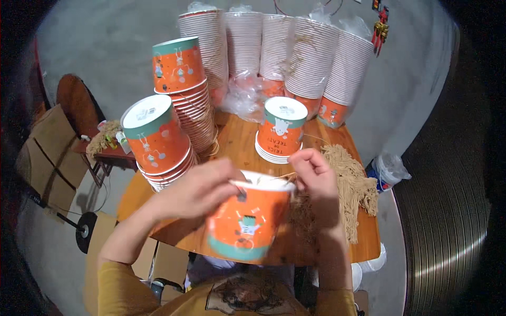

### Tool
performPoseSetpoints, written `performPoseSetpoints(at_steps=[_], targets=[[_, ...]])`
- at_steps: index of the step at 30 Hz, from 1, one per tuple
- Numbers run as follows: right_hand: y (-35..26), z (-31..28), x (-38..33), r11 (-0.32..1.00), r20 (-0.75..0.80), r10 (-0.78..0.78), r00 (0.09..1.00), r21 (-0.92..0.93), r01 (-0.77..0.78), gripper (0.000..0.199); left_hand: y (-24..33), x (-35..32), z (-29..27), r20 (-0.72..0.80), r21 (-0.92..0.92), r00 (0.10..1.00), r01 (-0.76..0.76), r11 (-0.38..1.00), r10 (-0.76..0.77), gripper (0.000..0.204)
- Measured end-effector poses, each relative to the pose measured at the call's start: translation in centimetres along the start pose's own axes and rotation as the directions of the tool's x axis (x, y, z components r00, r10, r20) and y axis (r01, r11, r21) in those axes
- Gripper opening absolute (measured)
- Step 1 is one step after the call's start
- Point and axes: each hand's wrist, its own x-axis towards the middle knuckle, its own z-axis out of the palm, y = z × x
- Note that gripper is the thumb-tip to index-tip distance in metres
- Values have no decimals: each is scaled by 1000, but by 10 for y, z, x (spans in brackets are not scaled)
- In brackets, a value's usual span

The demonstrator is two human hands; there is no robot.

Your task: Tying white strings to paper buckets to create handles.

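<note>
Head view: orange cup (247, 224) between hands; left fingers (224, 176) gripping rim, right fingers (305, 160) pinching string (276, 179).

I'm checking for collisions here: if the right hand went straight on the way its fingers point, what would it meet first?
Probably the white rim of the orange paper cup: the right hand points left at it, likely before the left hand. Depth is unclear.

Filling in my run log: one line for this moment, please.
left hand: grips rim of orange paper cup | right hand: pinches tan string at rim | cord bundle: on table
</note>
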Motion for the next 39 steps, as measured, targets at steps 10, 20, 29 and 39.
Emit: performPoseSetpoints(at_steps=[10, 20, 29, 39], targets=[[22, 81, 48, 775, 446, -220, 868, 620, -122, 42, -18, -41, -142, -376, -791, 576, 210, 575, -726, 26], [70, 178, 107, 977, 373, -156, 915, 195, 87, 59, -112, -80, -156, -784, -397, 568, -150, 906, -250, 81], [99, 99, 107, 462, 307, -597, 741, -624, 630, 41, -188, -164, -96, -690, -397, 503, 339, 853, -521, 71], [65, -38, 144, 237, 154, -449, 880, -930, 283, 34, -92, -103, 6, -778, 614, 350, 244, 751, 522, 37]])
